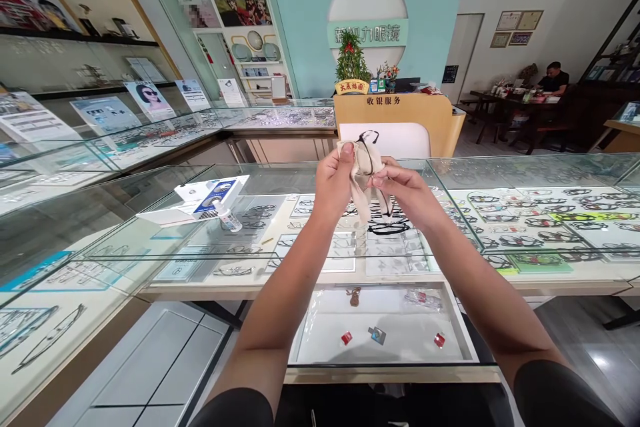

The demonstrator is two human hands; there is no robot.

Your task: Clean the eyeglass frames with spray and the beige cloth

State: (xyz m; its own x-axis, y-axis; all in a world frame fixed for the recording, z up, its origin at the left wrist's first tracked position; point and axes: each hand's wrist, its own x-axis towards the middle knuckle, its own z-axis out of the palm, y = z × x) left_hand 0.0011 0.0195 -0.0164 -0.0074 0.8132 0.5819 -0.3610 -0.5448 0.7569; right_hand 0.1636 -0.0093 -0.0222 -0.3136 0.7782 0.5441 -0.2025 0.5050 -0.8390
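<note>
Both my hands are raised above a glass display counter. My left hand is closed, pinching a beige cleaning cloth around one lens of a pair of black-framed glasses. My right hand is closed too, gripping the same glasses and the cloth from the right side. The cloth's tail hangs down between my hands. A second black pair of glasses lies on the glass top just below them.
Rows of eyeglasses fill the case under the glass. A small spray bottle and a white box sit on the counter to the left. An open drawer holds small items. A cashier desk stands behind; a person sits far right.
</note>
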